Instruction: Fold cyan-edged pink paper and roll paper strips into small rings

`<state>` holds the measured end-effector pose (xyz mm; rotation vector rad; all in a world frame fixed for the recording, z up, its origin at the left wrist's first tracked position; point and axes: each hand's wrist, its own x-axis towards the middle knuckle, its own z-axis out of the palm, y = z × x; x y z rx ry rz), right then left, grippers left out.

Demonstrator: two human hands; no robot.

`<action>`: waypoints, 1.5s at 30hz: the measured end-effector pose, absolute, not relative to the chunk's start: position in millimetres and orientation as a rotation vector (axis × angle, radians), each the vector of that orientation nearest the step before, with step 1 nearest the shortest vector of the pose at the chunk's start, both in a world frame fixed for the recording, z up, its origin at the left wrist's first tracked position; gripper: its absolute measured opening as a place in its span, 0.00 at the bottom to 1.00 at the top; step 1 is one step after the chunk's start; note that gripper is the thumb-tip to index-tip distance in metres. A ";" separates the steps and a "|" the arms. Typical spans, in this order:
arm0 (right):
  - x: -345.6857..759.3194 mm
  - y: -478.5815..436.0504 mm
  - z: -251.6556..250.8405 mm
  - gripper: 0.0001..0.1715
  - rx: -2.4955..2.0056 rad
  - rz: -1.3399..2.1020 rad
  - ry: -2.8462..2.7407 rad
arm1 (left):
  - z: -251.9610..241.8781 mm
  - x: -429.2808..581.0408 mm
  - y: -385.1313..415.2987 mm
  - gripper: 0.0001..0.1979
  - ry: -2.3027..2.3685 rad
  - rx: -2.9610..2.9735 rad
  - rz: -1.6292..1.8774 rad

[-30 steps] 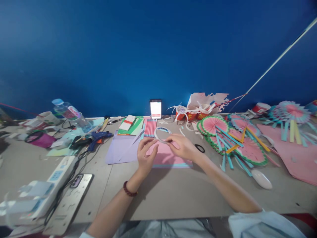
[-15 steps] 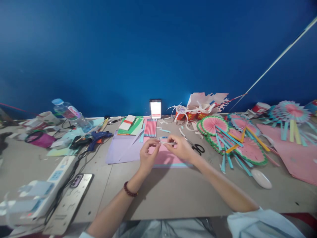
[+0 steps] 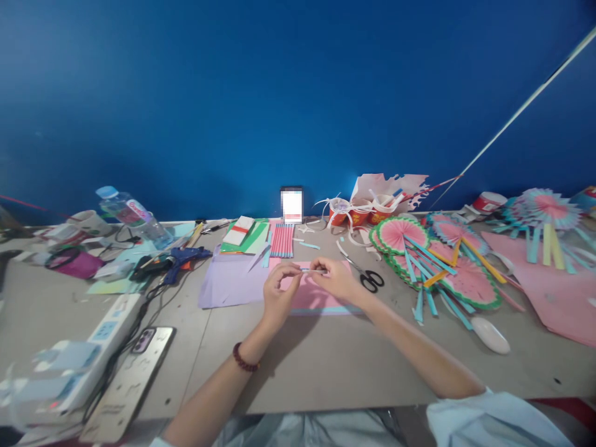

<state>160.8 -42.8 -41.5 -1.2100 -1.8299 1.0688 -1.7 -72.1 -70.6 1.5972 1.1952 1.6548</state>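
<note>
Phone (image 3: 128, 385), camera side up, lies at the near left corner of the worktop (image 3: 344, 366), and a white power strip (image 3: 114, 326) with plugs in it runs along its left side. Near the right part of the near edge, a pale blue sleeve (image 3: 493, 422) ends on the right forearm; a dark red bead bracelet (image 3: 245, 358) circles the left wrist. A smooth white oval thing (image 3: 490, 335) rests toward the right edge. Around the middle of the worktop, the left hand (image 3: 282, 288) and right hand (image 3: 336, 279) face each other over a pink sheet (image 3: 321, 299), thumbs and fingertips pinching a small pale strip (image 3: 313, 270) from either end; it is too small to tell whether the strip is flat or rolled. Left of the hands lies a purple sheet (image 3: 228, 285), and scissors (image 3: 372, 281) lie just beside the right hand. Paper fans (image 3: 472, 285) overlap farther right; a blue glue gun (image 3: 174, 267) lies toward the left edge. Beyond the hands, pink sticks (image 3: 282, 241) form a row, side by side. Along the far edge come a tilted bottle (image 3: 133, 211), a small lit screen (image 3: 292, 206) and red cups (image 3: 361, 214), backed by a blue wall (image 3: 298, 93).
</note>
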 end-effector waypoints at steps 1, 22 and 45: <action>160.6 -42.5 -41.8 0.09 -1.201 1.100 -1.803 | -70.2 -1.8 -72.3 0.05 1.195 1.597 1.659; 159.9 -42.7 -32.3 0.12 -1.178 1.415 -1.498 | -67.7 -2.2 -76.8 0.06 1.189 1.924 1.670; 159.8 -50.1 -25.2 0.05 -1.125 0.825 -1.888 | -74.0 1.7 -75.9 0.05 1.242 1.493 1.701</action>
